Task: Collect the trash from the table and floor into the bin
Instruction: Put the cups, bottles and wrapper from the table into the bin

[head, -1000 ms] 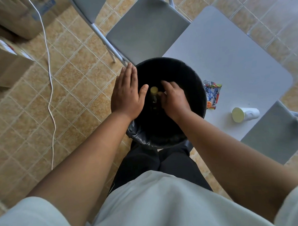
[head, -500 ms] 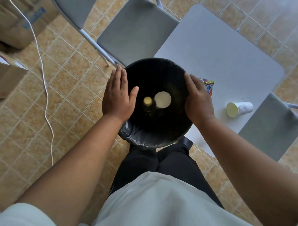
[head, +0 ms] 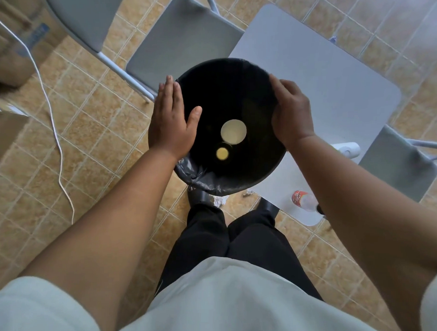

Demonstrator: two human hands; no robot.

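Since half a second ago the round black bin lined with a black plastic bag (head: 234, 90) has come up and toward the camera, so that it now covers the colourful snack wrapper that lay on the table just beside its rim, and a clear plastic bottle with a red label (head: 303, 202) has come into sight at the near corner of the light grey table (head: 320, 70).

The left hand (head: 170, 122) lies flat against the bin's left rim, fingers straight and together, thumb hooked over the edge into the dark opening. The right hand (head: 291, 113) is clasped on the right rim with fingers curled round the outside; its fingertips are hidden behind the rim. Held between both hands, the bin sits over the table's near edge and the tiled floor, above the person's black shoes.

Inside the bin almost everything is lost in black: only a pale cream disc (head: 233, 131) and a smaller yellow disc (head: 222, 153) just nearer show, and what they belong to cannot be told. The right forearm hides most of a white cylindrical container (head: 348, 149) lying on the table to the bin's right. A small crumpled silvery scrap (head: 218, 201) peeks out on the floor directly under the bin. The bag's gathered slack hangs at the near-left rim.
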